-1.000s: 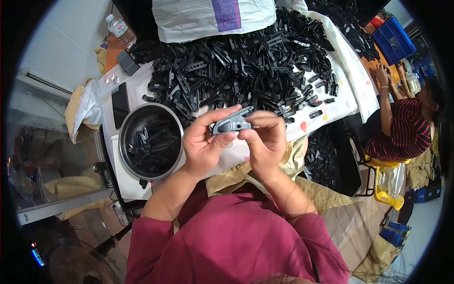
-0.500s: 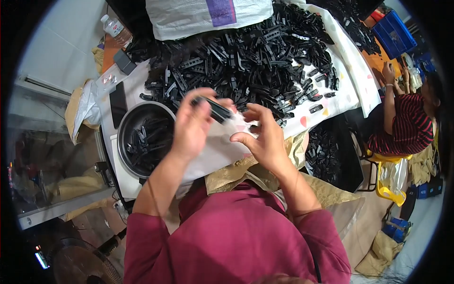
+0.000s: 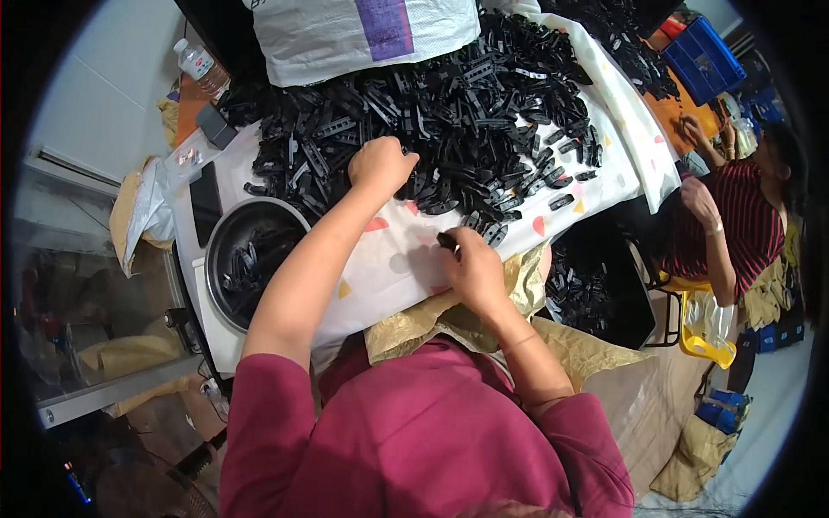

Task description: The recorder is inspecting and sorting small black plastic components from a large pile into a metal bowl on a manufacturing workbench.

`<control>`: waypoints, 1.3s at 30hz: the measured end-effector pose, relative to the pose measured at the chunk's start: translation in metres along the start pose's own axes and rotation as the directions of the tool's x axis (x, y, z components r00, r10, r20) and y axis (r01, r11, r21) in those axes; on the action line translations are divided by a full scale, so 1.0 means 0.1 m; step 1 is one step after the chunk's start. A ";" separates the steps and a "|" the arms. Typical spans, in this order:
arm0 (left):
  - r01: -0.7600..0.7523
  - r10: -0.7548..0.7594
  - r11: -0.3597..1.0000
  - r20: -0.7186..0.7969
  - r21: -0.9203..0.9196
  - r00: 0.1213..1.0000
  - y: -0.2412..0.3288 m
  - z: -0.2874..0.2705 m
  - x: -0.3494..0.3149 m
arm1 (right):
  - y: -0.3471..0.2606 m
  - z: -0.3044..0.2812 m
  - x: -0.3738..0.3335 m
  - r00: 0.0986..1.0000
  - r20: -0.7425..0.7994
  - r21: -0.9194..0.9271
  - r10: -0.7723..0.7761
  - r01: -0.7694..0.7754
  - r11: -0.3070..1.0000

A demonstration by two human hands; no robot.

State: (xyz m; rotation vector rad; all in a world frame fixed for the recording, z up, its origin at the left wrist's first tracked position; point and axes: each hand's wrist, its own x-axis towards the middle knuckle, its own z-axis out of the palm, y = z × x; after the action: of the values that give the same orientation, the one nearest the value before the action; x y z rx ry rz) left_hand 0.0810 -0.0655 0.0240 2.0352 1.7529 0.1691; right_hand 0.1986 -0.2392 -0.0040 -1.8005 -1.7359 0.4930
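Observation:
A large heap of small black plastic parts [image 3: 466, 104] covers the table. At the heap's near edge my left hand [image 3: 380, 168] is closed with its fingers curled down among the parts. What it grips, if anything, is hidden behind the fingers. Lower and to the right, over the patterned white cloth [image 3: 406, 250], my right hand [image 3: 475, 272] is closed around a small black plastic part [image 3: 447, 242], whose end sticks out past the thumb and fingers. A round dark metal bowl [image 3: 302, 226] with several longer black pieces in it stands to the left of my hands.
A white woven sack [image 3: 302, 47] lies over the heap's far side. A plastic bottle [image 3: 200, 65] stands at the far left. Below the table's right edge, a black bin [image 3: 630, 302] holds more parts. Another person [image 3: 725, 224] in a striped top sits at the right.
My left hand has moved forward from in front of me to the heap, and the dark piece it held is out of sight. My right hand has lowered and closed around a black part.

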 end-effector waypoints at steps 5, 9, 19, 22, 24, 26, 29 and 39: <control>-0.045 0.047 0.998 -0.060 0.046 0.997 0.05 -0.02 -0.02 | -0.04 -0.05 0.04 0.940 0.240 0.875 0.243 -0.317 0.365; -0.164 0.187 0.923 0.032 -0.347 0.982 -0.20 -0.27 -0.26 | -0.09 -0.28 0.10 0.923 0.259 0.956 0.284 -0.287 0.061; 0.154 0.385 0.464 0.355 -0.872 0.852 -0.22 -0.71 -0.79 | -0.30 -0.45 0.33 0.999 -0.025 0.985 -0.037 0.031 0.169; 0.138 0.451 0.435 0.348 -0.890 0.822 -0.18 -0.74 -0.84 | -0.37 -0.48 0.35 0.986 -0.097 0.948 -0.139 0.134 0.288; 0.113 0.461 0.463 0.348 -0.879 0.816 -0.16 -0.75 -0.86 | -0.41 -0.51 0.34 0.955 -0.168 0.831 -0.242 0.270 0.486; 0.002 0.456 0.518 0.278 -0.855 0.846 -0.13 -0.76 -0.93 | -0.47 -0.53 0.33 0.930 -0.234 0.723 -0.285 0.362 0.588; -0.063 0.437 0.594 0.255 -0.802 0.863 -0.12 -0.80 -0.97 | -0.49 -0.53 0.27 0.910 -0.296 0.597 -0.291 0.414 0.688; -0.825 0.815 0.493 -0.185 -0.277 0.550 -0.31 -0.72 -1.02 | -0.53 -0.51 0.31 0.918 -0.220 0.454 -0.329 0.395 0.799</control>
State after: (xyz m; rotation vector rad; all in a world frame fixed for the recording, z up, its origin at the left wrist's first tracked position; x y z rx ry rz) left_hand 0.0074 -0.1431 0.0952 2.4134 0.5149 0.7423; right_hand 0.1924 -0.2171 0.0722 -1.0832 -1.6266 0.5741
